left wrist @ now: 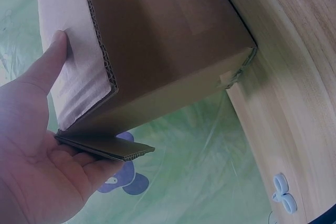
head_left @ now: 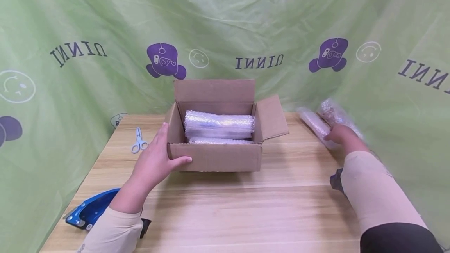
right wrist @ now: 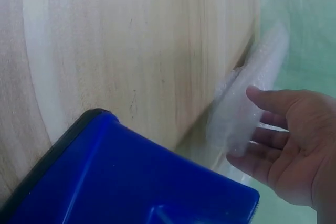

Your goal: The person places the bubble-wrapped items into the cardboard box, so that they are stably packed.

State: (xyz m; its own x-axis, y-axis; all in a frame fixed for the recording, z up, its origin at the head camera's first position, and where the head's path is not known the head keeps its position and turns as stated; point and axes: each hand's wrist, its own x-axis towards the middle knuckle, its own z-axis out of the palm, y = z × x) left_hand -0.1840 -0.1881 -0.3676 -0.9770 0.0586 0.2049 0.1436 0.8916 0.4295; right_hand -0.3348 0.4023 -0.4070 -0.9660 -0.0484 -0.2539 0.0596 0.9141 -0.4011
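An open cardboard box stands mid-table, with bubble-wrapped bundles inside. My left hand grips its near left corner. In the left wrist view the thumb lies on the front flap, while the other fingers are behind the side flap. At the table's right edge, my right hand holds a roll of bubble wrap, blurred in the head view. The right wrist view has the thumb on the near side of this roll, the fingers partly behind it. Another bubble-wrap piece is beside it.
Light blue scissors lie left of the box. A blue object with metal parts is partly hidden by the left forearm. A blue plastic object, kind unclear, fills the lower right wrist view. Green printed cloth hangs behind.
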